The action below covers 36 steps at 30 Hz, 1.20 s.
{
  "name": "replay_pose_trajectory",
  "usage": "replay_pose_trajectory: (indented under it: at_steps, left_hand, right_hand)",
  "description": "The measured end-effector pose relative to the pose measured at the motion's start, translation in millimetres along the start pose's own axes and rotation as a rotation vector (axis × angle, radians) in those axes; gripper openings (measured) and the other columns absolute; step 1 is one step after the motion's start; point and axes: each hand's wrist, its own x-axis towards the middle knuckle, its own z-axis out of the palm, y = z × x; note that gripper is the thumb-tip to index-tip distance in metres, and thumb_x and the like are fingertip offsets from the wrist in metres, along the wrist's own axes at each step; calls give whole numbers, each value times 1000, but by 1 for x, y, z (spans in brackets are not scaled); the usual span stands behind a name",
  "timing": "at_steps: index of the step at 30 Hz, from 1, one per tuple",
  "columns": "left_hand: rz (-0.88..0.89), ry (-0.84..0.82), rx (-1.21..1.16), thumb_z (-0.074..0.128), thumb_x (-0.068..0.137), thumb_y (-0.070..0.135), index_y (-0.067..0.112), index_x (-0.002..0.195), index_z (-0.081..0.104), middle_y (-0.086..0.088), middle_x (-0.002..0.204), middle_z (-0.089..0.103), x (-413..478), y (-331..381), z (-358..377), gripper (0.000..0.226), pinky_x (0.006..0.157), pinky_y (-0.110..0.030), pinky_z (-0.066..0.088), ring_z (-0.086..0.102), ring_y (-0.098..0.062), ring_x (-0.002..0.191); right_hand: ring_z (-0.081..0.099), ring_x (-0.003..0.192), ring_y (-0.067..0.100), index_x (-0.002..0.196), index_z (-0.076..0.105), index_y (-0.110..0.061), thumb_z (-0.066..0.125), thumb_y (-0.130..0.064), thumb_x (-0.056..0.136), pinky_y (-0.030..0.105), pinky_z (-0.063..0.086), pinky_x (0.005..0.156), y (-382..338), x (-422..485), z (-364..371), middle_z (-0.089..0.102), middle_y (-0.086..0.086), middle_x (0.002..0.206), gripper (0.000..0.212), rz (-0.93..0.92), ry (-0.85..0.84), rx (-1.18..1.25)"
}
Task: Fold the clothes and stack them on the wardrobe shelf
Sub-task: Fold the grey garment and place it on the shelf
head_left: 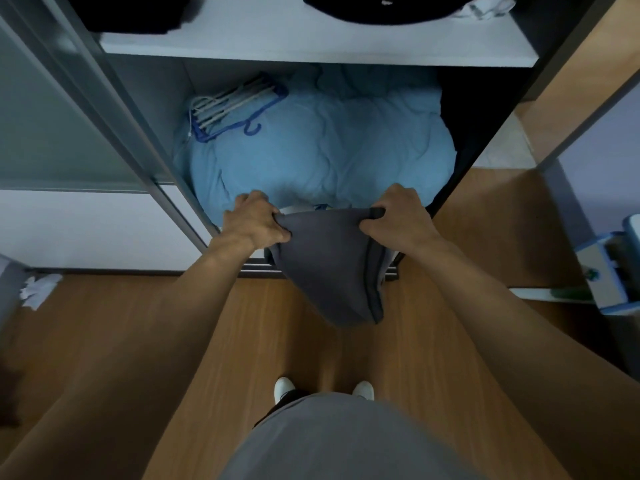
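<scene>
Nearest to us are our own grey top and white shoes (284, 388) on the wooden floor (145, 341), as we stand facing the open wardrobe. Just ahead, at arm's length, we hold a dark grey garment (332, 268) up in the air over the wardrobe's sliding track. Our left hand (256, 220) has its fingers curled round one bunched top corner, and our right hand (398, 220) pinches the other corner along what looks like a darker hem or waistband. The cloth sags between the two grips and hangs down in a soft pouch, already doubled on itself along its right edge. We judge it light and limp, with no stiffness to hold a crease alone, so it will droop wherever we let go. The seamed edge is the firmest place to take hold, and the two top corners keep it spread for the next fold. Beyond our hands, a puffy light blue duvet (322, 150) fills the lower compartment, with a bundle of hangers (232, 109) lying on its left side. Farther up is the white shelf (311, 39), where dark clothes (381, 8) already lie, with a bit of white cloth (485, 8) beside them on the right. That shelf looks like the place this piece should go once folded.
</scene>
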Motion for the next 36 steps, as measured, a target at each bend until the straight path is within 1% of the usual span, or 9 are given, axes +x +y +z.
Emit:
replay_pose_trajectory:
  at_steps: [2, 6, 10, 14, 18, 21, 28, 32, 36]
  left_hand:
    - [151, 88, 32, 76, 74, 30, 24, 96, 74, 8, 142, 47, 5, -2, 1, 23, 110, -41, 34, 32, -17, 139]
    - [212, 9, -471, 63, 66, 8, 0, 74, 63, 1, 69, 60, 1, 3, -8, 12, 58, -27, 44, 59, -15, 68]
    - [238, 108, -848, 52, 57, 1, -11, 63, 40, 7, 49, 33, -4, 25, -18, 19, 44, -24, 20, 33, -7, 45]
    - [255, 86, -1088, 45, 53, -5, 1, 55, 36, 5, 50, 30, -8, 45, -27, 11, 49, -30, 15, 29, -11, 48]
    - [251, 94, -1069, 43, 51, -5, 13, 53, 37, 6, 50, 31, -11, 45, -34, 19, 49, -28, 16, 30, -10, 48]
    - [173, 192, -961, 47, 51, -1, 15, 54, 52, 3, 51, 40, -11, 30, -47, 16, 52, -25, 27, 40, -13, 52]
    - [112, 318, -1161, 45, 54, -3, 20, 80, 65, 2, 63, 57, -13, 17, -61, 40, 53, -22, 40, 53, -13, 61]
    - [47, 368, -1185, 55, 77, 0, 25, 110, 64, -4, 108, 67, -3, 0, -46, 42, 79, -32, 56, 66, -16, 93]
    - [-13, 375, -1120, 66, 92, 30, 22, 120, 57, -7, 121, 65, 7, -10, -17, 31, 100, -36, 50, 62, -17, 111]
  right_hand:
    - [50, 118, 19, 85, 74, -12, 69, -28, 78, 32, 43, 97, 2, 3, -6, 59, -1, 115, 18, -6, 3, -39]
    - [51, 64, 14, 60, 56, -12, 66, -16, 73, 24, 35, 55, 12, 5, -29, 52, -2, 62, 16, 120, -180, 284]
    - [70, 82, 6, 86, 76, -28, 75, -20, 81, 14, 52, 66, 29, 3, -46, 75, -11, 86, 9, 52, -158, 644]
    - [65, 106, -1, 125, 61, -34, 87, -26, 72, 13, 52, 83, 47, -9, -19, 68, -15, 120, 59, 77, -157, 867]
    - [59, 121, 13, 136, 53, -15, 82, -16, 79, 30, 48, 103, 44, -18, 40, 62, 1, 133, 65, 120, -202, 796]
    - [64, 115, 24, 126, 61, -12, 83, -27, 70, 36, 52, 97, 41, -13, 39, 69, 7, 121, 62, 139, -145, 887]
    - [74, 84, 19, 105, 70, -12, 76, -26, 46, 30, 59, 67, 12, -5, 26, 78, 5, 96, 61, 250, -461, 1289]
    - [74, 81, 21, 87, 82, -13, 66, -17, 60, 30, 60, 66, -12, -1, 13, 77, 8, 93, 31, 234, -478, 1349]
    - [74, 78, 23, 82, 82, -11, 60, -22, 66, 32, 60, 67, -24, 3, 5, 77, 10, 91, 29, 275, -326, 1480]
